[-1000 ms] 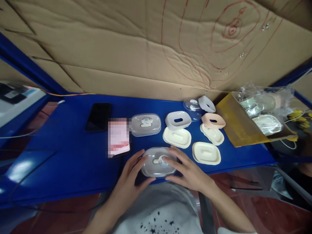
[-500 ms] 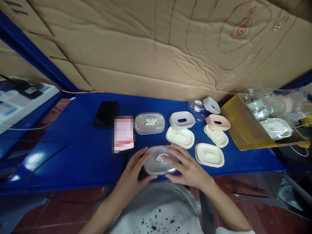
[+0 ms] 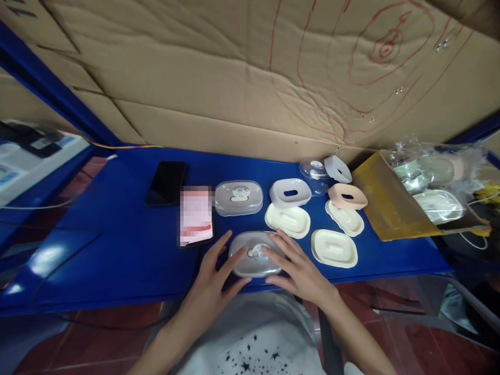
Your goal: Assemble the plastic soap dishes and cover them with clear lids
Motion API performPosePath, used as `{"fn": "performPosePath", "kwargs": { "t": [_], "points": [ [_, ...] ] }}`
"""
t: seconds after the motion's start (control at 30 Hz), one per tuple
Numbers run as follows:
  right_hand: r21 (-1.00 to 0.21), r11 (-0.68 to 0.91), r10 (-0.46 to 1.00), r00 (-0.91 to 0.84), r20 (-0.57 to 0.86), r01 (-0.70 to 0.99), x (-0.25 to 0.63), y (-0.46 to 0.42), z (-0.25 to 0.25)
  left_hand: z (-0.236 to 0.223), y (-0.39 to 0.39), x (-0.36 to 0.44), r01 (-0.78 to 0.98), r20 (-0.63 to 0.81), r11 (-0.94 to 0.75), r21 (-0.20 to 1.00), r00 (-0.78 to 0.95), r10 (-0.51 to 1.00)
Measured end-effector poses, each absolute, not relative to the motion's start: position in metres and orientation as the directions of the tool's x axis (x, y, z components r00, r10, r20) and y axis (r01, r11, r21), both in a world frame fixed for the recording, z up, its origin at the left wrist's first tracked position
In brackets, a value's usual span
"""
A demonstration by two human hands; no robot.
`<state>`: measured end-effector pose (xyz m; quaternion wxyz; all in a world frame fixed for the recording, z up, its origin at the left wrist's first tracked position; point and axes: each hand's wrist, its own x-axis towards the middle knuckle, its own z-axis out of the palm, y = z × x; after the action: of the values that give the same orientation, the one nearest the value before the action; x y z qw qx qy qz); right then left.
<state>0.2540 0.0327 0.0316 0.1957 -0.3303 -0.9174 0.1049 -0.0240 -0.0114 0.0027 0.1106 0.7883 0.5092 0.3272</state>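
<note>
A soap box with a clear lid and a round sticker (image 3: pixel 255 265) lies flat near the table's front edge, between my two hands. My left hand (image 3: pixel 214 273) is at its left side, fingers spread, the index finger reaching over the lid and the thumb near the front edge. On the other side, my right hand (image 3: pixel 300 268) has its fingers apart over the right part of the lid. Whether the fingertips press on it cannot be made out. Behind it sits another lidded soap box (image 3: pixel 239 205). A cream tray (image 3: pixel 287 221) and a second cream tray (image 3: pixel 335 249) lie to the right.
A grey oval holder (image 3: pixel 291 194), a peach holder (image 3: pixel 347 197), another cream tray (image 3: pixel 349 221) and a clear lid (image 3: pixel 313 169) stand farther back. At right is a cardboard box (image 3: pixel 385 208) of bagged pieces. Two phones, one black (image 3: pixel 167 182), one lit (image 3: pixel 197 216), lie left.
The fingers of my left hand have loosened and lifted a little from the soap box's side. My right hand has barely shifted. The whole view has drifted slightly.
</note>
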Motion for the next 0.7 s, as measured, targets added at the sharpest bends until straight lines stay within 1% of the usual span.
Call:
{"fn": "performPosePath", "kwargs": {
  "t": [0.1, 0.17, 0.23, 0.3, 0.4, 0.47, 0.53, 0.6, 0.7],
  "points": [
    [-0.313, 0.697, 0.717, -0.615, 0.330, 0.645, 0.273, 0.031, 0.033, 0.014, -0.007, -0.020, 0.821, 0.493, -0.475, 0.317, 0.285, 0.822],
    [-0.319, 0.612, 0.780, -0.487, 0.392, 0.723, 0.295, 0.025, 0.034, 0.023, 0.003, -0.018, 0.871, 0.512, -0.452, 0.190, 0.305, 0.803],
    [-0.304, 0.499, 0.825, -0.337, 0.454, 0.811, 0.321, 0.014, 0.034, 0.031, 0.019, -0.015, 0.905, 0.508, -0.412, 0.100, 0.310, 0.803],
    [-0.281, 0.381, 0.850, -0.214, 0.481, 0.881, 0.343, 0.002, 0.029, 0.037, 0.038, -0.012, 0.923, 0.495, -0.381, 0.049, 0.308, 0.813],
    [-0.280, 0.288, 0.884, -0.142, 0.445, 0.916, 0.361, -0.012, 0.018, 0.044, 0.067, -0.004, 0.955, 0.448, -0.295, 0.031, 0.251, 0.858],
    [-0.292, 0.291, 0.893, -0.150, 0.424, 0.911, 0.360, -0.016, 0.011, 0.049, 0.078, 0.004, 0.971, 0.422, -0.238, 0.035, 0.201, 0.884],
    [-0.303, 0.323, 0.889, -0.178, 0.422, 0.897, 0.352, -0.018, 0.008, 0.053, 0.079, 0.013, 0.972, 0.421, -0.231, 0.039, 0.193, 0.886],
    [-0.324, 0.374, 0.883, -0.227, 0.410, 0.869, 0.338, -0.017, 0.010, 0.056, 0.070, 0.022, 0.953, 0.431, -0.298, 0.049, 0.249, 0.867],
    [-0.402, 0.477, 0.869, -0.354, 0.345, 0.781, 0.317, -0.015, 0.018, 0.052, 0.044, 0.031, 0.854, 0.408, -0.511, 0.097, 0.434, 0.803]
  ]
}}
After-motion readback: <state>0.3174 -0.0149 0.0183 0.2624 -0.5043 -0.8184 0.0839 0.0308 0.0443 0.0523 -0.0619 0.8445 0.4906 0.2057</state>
